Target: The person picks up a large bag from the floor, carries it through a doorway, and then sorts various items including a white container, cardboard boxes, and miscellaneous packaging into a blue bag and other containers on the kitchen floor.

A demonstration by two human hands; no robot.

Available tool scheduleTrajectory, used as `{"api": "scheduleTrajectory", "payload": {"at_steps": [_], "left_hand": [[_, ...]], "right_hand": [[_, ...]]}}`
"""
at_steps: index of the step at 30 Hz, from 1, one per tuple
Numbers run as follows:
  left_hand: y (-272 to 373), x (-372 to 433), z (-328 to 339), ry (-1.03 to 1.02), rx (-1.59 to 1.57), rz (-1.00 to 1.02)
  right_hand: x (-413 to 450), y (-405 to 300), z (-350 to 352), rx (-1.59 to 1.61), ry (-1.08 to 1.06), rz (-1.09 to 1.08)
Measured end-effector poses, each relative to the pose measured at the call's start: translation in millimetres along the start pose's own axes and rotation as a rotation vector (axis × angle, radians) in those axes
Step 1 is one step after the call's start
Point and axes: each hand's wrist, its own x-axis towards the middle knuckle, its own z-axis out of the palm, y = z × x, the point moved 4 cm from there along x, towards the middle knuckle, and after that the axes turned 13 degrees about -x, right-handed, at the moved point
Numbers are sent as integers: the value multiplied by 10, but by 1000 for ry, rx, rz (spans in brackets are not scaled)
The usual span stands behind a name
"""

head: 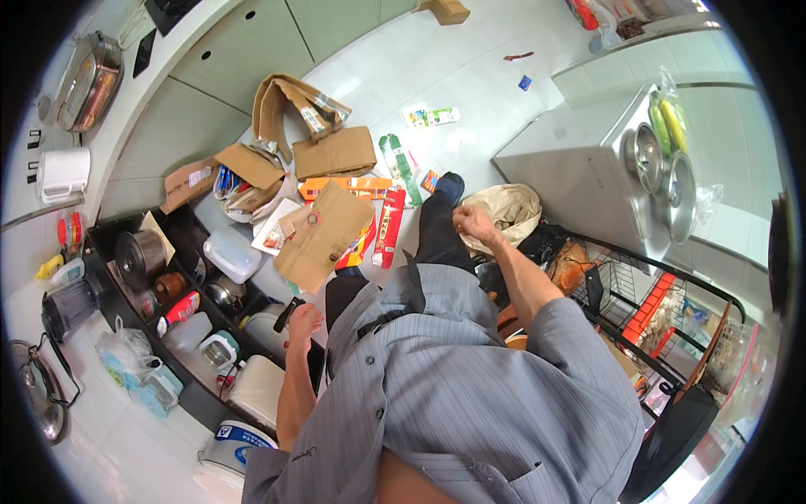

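Observation:
My left hand (305, 322) is at the edge of the black open drawers, its fingers against a short black handle-like object (289, 315); whether it grips this is unclear. With fingers curled and nothing visible in them, my right hand (476, 222) hovers over or beside the rim of a cream woven sack (526, 200); contact cannot be told. The sack holds brownish material. Between my hands on the floor lie a flattened cardboard piece (337, 230), a red printed carton (390, 228), an orange carton (352, 187) and a green carton (399, 165).
Folded cardboard boxes (334, 153) and a filled bag (236, 195) lie against the cabinets. A translucent plastic jug (232, 253) is beside the drawers. At right stand a metal-sided cabinet (579, 176) with steel bowls (680, 196) and a black wire rack (686, 277). A white bucket (230, 450) is at lower left.

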Motion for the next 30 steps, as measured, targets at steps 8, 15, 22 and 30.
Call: {"api": "scheduleTrajectory", "payload": {"at_steps": [8,15,22,30], "left_hand": [[-667,324,-792,-198,-56,-54],[-501,182,-1559,-46,19,-104],[-225,416,-1525,-116,80,-41],[16,318,-670,-176,129,-74]], "right_hand": [[-368,-156,656,-340,198,-72],[-1380,-272,1199,-308,340,-40],[-1781,139,1366,-271,327,81],[-1864,948,1405,-256,262,254]]}}
